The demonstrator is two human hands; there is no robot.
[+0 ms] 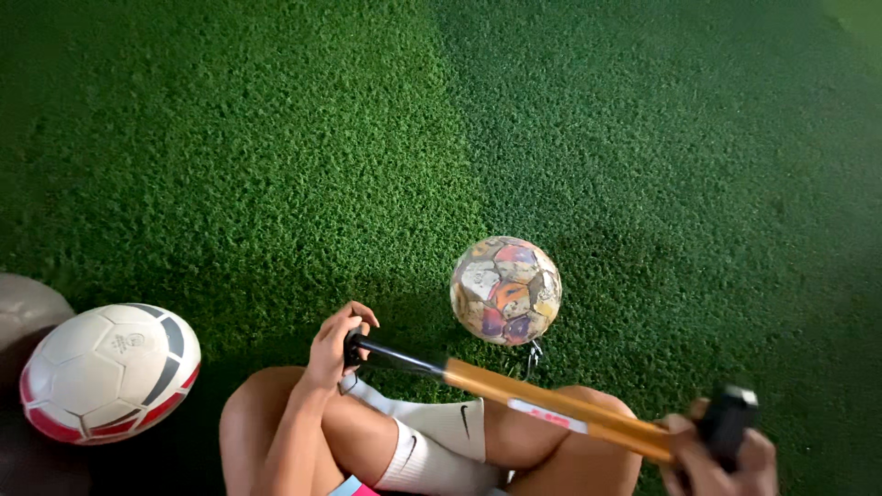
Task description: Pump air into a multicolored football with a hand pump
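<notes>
1. Seen from the head camera: person seated on green artificial turf (276,138), bare knees drawn up at the bottom of the view, a white sock (441,441) showing between them.
2. A hand pump (514,390) lay slantwise across the legs: black shaft at the left end, orange-yellow barrel running down to the right, black handle at the far right.
3. Left hand (335,344) was closed around the black end of the pump, fingers curled over it, just above the left knee.
4. Right hand (721,455) gripped the black handle at the lower right edge. That corner was blurred, so the finger positions were hard to read; the hand looked wrapped round the handle.
5. A multicoloured patterned football (506,290) sat on the turf just beyond the knees, close above the middle of the pump. A thin dark hose seemed to hang under it; whether it joined the ball could not be told.
6. A white football with grey and red panels (108,372) rested on the turf at the left, well apart from the left hand.
7. A grey rounded object (23,308) was partly in view at the left edge, touching the white ball.
</notes>
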